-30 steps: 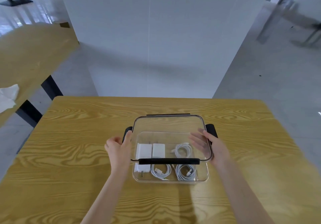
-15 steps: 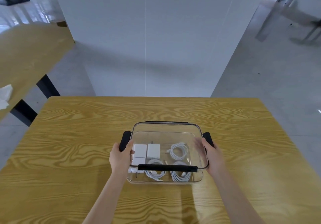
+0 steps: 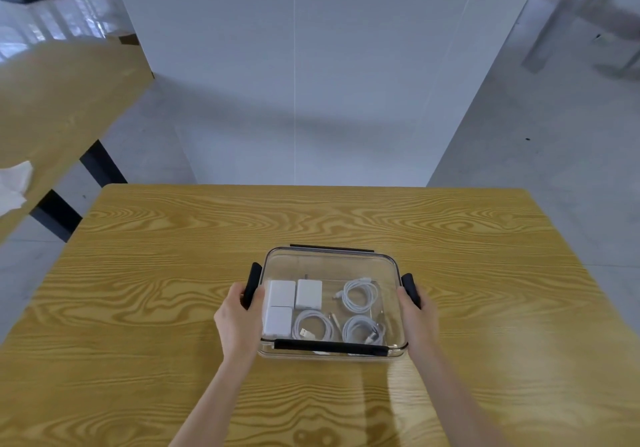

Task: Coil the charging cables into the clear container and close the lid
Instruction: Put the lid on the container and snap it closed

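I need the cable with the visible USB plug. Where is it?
Head view: that coiled cable lies inside the clear container, front middle, between a white charger and another coil.

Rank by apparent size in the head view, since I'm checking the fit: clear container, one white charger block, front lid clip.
1. clear container
2. front lid clip, long but thin
3. white charger block
The last two are close; the order depends on length versus area.
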`<state>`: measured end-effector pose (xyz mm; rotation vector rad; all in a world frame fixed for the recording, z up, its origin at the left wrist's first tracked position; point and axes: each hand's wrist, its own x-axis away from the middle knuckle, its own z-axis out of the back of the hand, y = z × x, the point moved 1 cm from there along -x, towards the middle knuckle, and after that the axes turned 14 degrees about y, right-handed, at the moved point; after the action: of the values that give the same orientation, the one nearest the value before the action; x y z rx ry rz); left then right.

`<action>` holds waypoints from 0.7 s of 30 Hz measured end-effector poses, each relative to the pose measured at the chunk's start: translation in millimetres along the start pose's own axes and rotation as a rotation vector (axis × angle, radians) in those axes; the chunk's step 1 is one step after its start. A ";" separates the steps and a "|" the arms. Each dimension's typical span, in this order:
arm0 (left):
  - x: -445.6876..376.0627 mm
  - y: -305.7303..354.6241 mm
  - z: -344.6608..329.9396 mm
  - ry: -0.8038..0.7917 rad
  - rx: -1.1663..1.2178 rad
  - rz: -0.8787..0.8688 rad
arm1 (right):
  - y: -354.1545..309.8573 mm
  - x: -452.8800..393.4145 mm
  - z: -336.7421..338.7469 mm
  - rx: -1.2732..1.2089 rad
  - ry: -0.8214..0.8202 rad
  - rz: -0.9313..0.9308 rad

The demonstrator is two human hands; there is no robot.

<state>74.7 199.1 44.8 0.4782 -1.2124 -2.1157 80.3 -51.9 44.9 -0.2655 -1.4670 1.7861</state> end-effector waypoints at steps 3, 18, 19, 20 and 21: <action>1.7 -6.4 0.8 0.005 0.005 -0.020 | 0.2 5.7 2.1 -0.003 -0.008 0.007; 6.9 -18.1 -7.1 0.006 0.003 0.011 | 18.7 -5.7 -1.2 -0.007 -0.037 0.034; 6.5 -19.4 -9.1 -0.013 0.012 0.025 | 20.5 -6.3 -1.6 -0.012 -0.037 0.024; 6.3 -20.1 -11.1 -0.031 0.023 0.047 | 22.6 -7.1 -2.2 -0.018 -0.032 0.013; 6.1 -19.4 -12.5 -0.044 0.032 0.071 | 24.2 -8.0 -2.8 -0.024 -0.026 0.001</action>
<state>70.8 194.2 21.8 0.3986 -1.2709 -2.0597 76.7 -55.6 19.8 -0.2559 -1.5076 1.7805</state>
